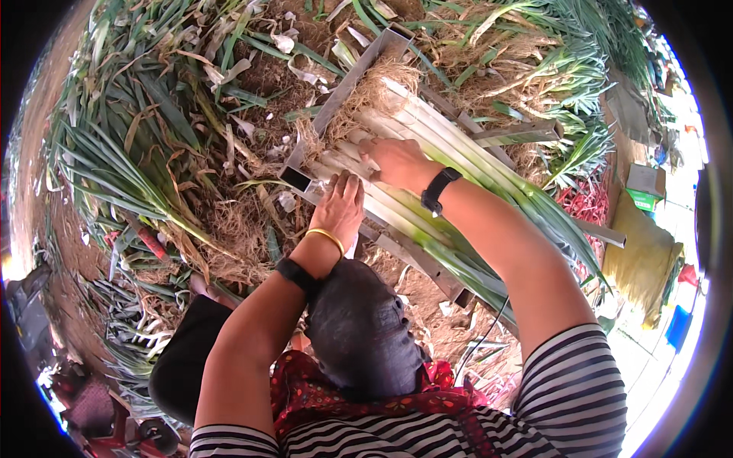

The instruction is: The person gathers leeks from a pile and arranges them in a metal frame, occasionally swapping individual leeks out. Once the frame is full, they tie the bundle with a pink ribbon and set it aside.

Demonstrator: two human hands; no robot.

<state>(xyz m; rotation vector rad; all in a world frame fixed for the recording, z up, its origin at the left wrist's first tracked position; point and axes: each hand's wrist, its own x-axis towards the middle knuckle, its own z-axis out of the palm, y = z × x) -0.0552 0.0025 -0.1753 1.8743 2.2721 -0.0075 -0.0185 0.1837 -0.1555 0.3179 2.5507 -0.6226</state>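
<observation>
Leek bundle (450, 164) is lying in the metal frame (340, 103), long axis running diagonally — root ends far left, white shafts mid, green leaves near right. Shafts roughly parallel, roots up by the frame's far-left end bar. Count: one bundle, one frame, two hands; individual leeks overlap, so no exact number. Left hand (340, 208) lies flat over the bundle's near edge by the frame corner, fingers extended and together, not closed on anything. Right hand (398, 162) is on top of the white shafts, fingers bent — can't tell if it's actually gripping one. Wrists: one yellow bangle (327, 238) and one black band (298, 276) on the left, one black watch (440, 191) on the right. Containers: frame is an open cradle holding the bundle; one green-and-white box (644, 198) at far right, contents not visible. Loose leek pile (153, 114) to the left.
</observation>
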